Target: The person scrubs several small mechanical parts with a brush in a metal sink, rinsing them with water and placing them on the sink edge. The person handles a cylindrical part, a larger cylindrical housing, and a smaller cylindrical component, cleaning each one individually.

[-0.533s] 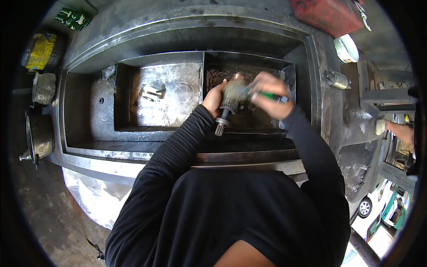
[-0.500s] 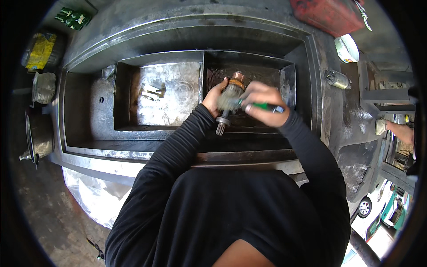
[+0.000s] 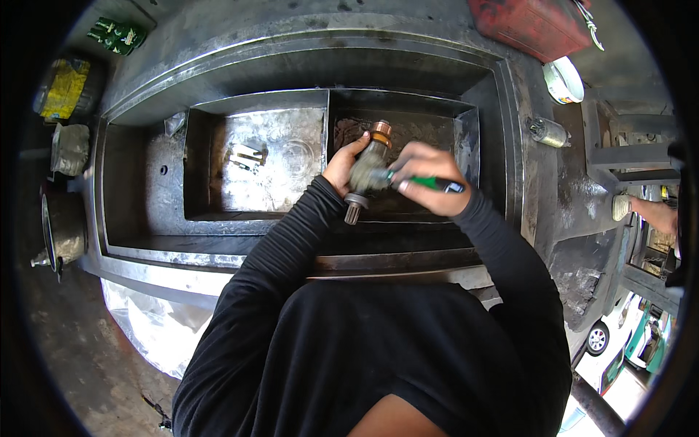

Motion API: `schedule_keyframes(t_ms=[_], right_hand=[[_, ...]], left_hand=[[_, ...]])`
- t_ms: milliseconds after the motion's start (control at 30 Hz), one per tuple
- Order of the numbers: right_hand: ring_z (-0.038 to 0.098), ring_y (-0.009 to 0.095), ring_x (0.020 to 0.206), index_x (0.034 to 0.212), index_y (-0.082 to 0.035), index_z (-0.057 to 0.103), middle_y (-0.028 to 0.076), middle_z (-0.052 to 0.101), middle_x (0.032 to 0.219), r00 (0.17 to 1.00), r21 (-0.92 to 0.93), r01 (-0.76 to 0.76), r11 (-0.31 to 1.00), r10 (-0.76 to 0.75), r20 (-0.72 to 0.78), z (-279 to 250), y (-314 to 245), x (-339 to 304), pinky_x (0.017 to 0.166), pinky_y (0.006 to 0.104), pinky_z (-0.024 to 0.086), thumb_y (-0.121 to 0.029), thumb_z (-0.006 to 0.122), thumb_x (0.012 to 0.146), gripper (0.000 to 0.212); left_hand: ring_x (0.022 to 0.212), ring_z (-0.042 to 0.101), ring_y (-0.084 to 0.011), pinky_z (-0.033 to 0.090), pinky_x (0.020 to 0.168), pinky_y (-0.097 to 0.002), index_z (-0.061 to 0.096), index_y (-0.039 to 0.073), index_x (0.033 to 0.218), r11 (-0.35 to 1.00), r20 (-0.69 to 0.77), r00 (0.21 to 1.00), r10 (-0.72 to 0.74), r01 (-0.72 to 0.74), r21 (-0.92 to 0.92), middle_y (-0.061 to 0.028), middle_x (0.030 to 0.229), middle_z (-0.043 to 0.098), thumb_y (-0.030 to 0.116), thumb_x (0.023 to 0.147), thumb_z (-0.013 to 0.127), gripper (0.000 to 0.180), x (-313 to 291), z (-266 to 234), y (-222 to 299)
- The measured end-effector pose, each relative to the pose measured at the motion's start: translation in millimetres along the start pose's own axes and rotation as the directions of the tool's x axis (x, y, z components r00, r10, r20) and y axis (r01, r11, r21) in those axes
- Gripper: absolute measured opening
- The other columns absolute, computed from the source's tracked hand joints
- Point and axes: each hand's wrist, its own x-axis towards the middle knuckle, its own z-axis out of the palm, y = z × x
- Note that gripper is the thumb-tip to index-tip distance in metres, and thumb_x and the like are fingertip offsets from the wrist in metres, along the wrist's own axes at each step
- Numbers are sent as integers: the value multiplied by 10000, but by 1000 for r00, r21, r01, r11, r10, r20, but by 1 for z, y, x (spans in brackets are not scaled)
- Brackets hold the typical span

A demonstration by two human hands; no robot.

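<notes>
My left hand [image 3: 340, 169] is closed round a starter motor armature [image 3: 354, 211], held slanting over the right compartment of a metal tray. Its copper commutator [image 3: 381, 130] points away from me and its splined shaft end points toward me. In my closed right hand [image 3: 431, 178] is a green-handled brush [image 3: 431, 183]. The brush head is against the middle of the armature, where motion blurs it and I cannot make out the bristles. My right fingers are partly smeared too.
The divided metal tray [image 3: 256, 222] sits in a larger metal trough [image 3: 291, 62]; small metal pieces [image 3: 246, 157] lie in its left compartment. A metal cylinder [image 3: 549, 132], white bucket [image 3: 563, 80] and red container [image 3: 531, 28] stand at right. Green bottles [image 3: 116, 36] are far left.
The brush still lies against the armature, its handle a little lower. The armature has shifted slightly left and toward me. Both hands keep their hold.
</notes>
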Motion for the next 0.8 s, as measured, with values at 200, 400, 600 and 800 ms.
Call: schedule_keyframes(t_ms=[200,400,600,800], right_hand=[[609,247,804,834,1,665,121,604,847,993,-40,-32,999,28,-112,-17,28,0,746,347,478,-8,687,727,110],[611,214,803,813,36,642,106,616,843,959,152,-144,978,176,-224,-35,58,-9,740,318,499,35,632,732,82],[611,332,900,898,-24,637,139,588,880,909,-213,-373,903,402,108,11,125,-61,807,375,488,-89,673,723,190],[611,250,809,800,16,608,104,584,819,941,-138,-339,930,337,-43,-16,103,-42,761,334,478,-8,641,715,95]], left_hand=[[789,681,-228,580,650,-380,557,47,1167,990,-8,1000,19,-18,137,-107,970,681,435,989,448,440,-5,5,-3],[812,680,-264,584,733,-468,546,29,1186,1000,7,1000,6,-6,-3,-116,996,675,417,964,509,449,2,-8,-6],[800,677,-257,572,739,-410,548,19,1187,995,-121,990,77,-68,78,-131,963,675,391,968,508,433,3,-5,-3],[795,672,-206,560,738,-350,566,36,1175,991,-135,988,74,-57,122,-101,961,676,405,990,466,425,-4,3,-5]])
